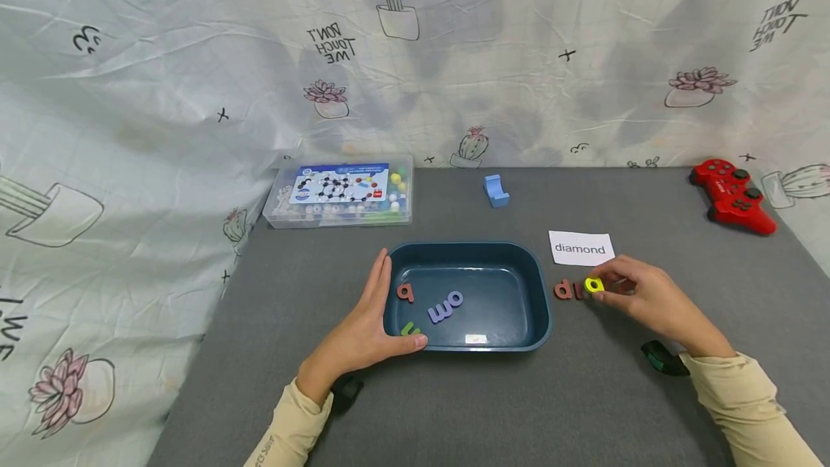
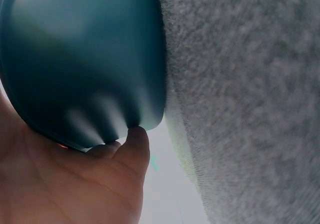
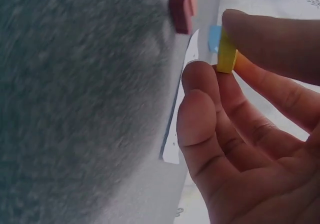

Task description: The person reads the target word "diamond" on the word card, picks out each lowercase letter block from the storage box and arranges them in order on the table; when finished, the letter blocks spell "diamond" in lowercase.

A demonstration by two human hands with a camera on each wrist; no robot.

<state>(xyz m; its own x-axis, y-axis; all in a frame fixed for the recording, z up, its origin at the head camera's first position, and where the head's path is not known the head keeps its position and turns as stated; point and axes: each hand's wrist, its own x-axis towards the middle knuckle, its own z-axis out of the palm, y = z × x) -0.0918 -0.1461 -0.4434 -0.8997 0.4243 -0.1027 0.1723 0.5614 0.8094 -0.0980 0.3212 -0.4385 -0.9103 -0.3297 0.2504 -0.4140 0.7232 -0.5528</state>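
Note:
My left hand [image 1: 363, 330] rests against the left end of a dark blue tray [image 1: 512, 344], straight fingers along its side and the thumb at the front rim. Fingertips touch the outer wall in the left wrist view. Inside lie a red letter [image 1: 405, 292], a purple "o" [image 1: 455, 299], a purple "m" [image 1: 440, 312] and a green letter [image 1: 408, 328], partly behind the rim. My right hand [image 1: 642, 298] pinches a yellow letter "a" [image 1: 593, 285] between thumb and fingers. Left of it lie a red "d" [image 1: 563, 290] and a darker red letter [image 1: 578, 290], partly covered.
A card [image 1: 581, 248] reading "diamond" lies behind the letters on the grey table [image 1: 486, 409]. Farther back are a clear plastic case [image 1: 275, 215] with small beads, a light blue block [image 1: 496, 192] and a red game controller [image 1: 733, 197]. A patterned cloth hangs behind.

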